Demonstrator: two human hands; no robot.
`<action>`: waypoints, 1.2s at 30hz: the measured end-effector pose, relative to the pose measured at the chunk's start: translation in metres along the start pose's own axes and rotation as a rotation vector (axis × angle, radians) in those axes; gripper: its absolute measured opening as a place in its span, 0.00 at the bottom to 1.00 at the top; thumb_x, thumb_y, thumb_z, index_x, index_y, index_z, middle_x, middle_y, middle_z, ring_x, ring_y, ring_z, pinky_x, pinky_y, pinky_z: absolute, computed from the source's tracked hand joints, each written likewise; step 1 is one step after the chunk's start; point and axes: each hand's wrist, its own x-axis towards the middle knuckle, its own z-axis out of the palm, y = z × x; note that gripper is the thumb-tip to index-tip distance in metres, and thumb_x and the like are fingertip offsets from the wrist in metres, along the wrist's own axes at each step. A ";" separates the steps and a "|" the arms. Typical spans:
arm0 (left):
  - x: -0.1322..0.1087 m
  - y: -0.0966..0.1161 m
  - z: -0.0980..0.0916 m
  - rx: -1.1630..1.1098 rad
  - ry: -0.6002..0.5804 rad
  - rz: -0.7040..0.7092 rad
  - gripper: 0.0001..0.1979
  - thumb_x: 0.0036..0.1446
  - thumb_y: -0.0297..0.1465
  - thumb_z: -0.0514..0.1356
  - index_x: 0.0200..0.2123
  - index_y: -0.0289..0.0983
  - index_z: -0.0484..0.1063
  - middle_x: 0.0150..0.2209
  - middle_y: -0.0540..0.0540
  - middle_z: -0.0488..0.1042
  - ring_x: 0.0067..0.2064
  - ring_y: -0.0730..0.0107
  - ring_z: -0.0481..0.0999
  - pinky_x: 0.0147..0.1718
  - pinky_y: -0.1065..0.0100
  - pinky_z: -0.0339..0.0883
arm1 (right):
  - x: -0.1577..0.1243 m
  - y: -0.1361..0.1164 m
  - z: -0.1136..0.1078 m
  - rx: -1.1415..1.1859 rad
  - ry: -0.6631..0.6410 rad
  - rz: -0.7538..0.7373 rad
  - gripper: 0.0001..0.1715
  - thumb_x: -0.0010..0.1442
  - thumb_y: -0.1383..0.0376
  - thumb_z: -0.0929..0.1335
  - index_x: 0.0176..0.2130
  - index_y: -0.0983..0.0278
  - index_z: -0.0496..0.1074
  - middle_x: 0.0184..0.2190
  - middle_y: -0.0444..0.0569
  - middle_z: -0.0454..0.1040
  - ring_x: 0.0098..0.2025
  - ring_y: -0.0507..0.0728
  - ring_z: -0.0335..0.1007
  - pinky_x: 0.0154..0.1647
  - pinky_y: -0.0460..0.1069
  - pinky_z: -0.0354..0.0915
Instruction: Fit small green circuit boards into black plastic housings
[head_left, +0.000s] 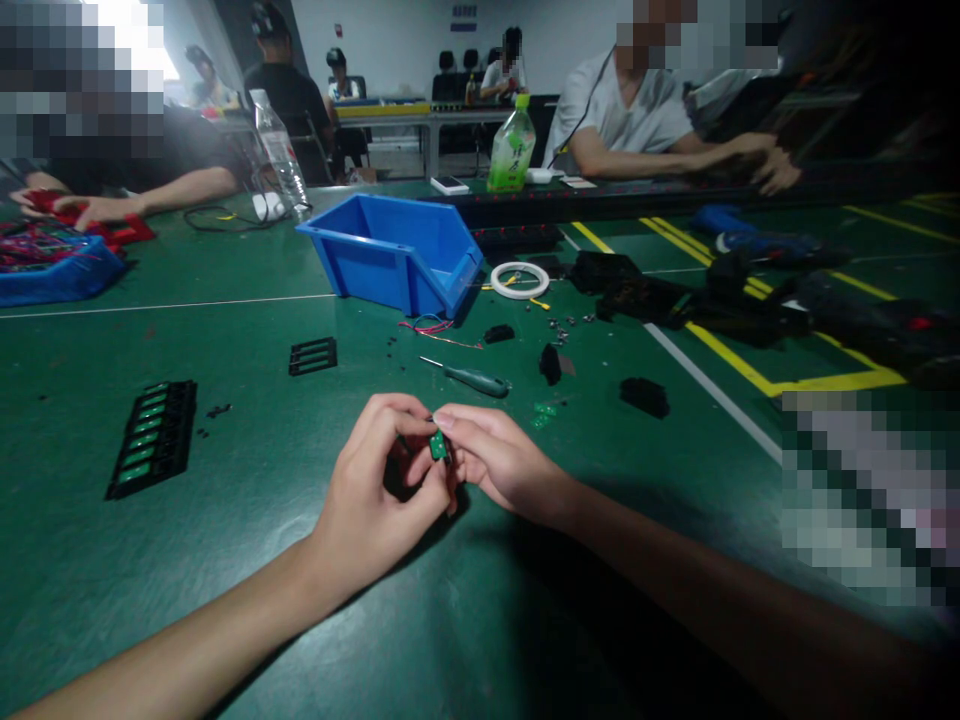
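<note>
Bare forearms, left hand and right hand, narrow grip on glossy green piece, slender screwdriver, angular plastic bin

Wearer's hands, two — green screwdriver, one

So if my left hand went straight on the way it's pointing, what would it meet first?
Probably your right hand, just ahead of your left hand, with the small green part between them, though depth is hard to judge.
</note>
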 end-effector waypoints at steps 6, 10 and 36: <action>0.000 0.001 0.000 -0.015 0.000 -0.009 0.14 0.57 0.21 0.64 0.45 0.39 0.69 0.49 0.43 0.69 0.44 0.68 0.75 0.34 0.67 0.74 | 0.000 0.000 -0.001 -0.001 -0.013 -0.002 0.18 0.68 0.54 0.70 0.39 0.67 0.71 0.30 0.50 0.79 0.25 0.52 0.76 0.24 0.45 0.74; -0.001 0.000 0.000 -0.013 0.003 -0.005 0.14 0.57 0.21 0.64 0.45 0.39 0.69 0.49 0.44 0.69 0.45 0.67 0.75 0.35 0.67 0.74 | 0.000 0.000 -0.001 0.004 -0.024 -0.005 0.18 0.68 0.54 0.69 0.39 0.67 0.71 0.29 0.50 0.79 0.25 0.52 0.76 0.23 0.45 0.73; -0.001 0.000 -0.001 -0.015 -0.002 0.002 0.14 0.57 0.20 0.64 0.45 0.39 0.69 0.49 0.44 0.69 0.45 0.67 0.75 0.36 0.66 0.75 | 0.001 0.000 0.000 -0.001 -0.017 -0.003 0.18 0.67 0.54 0.70 0.39 0.67 0.71 0.30 0.51 0.79 0.25 0.52 0.76 0.24 0.45 0.73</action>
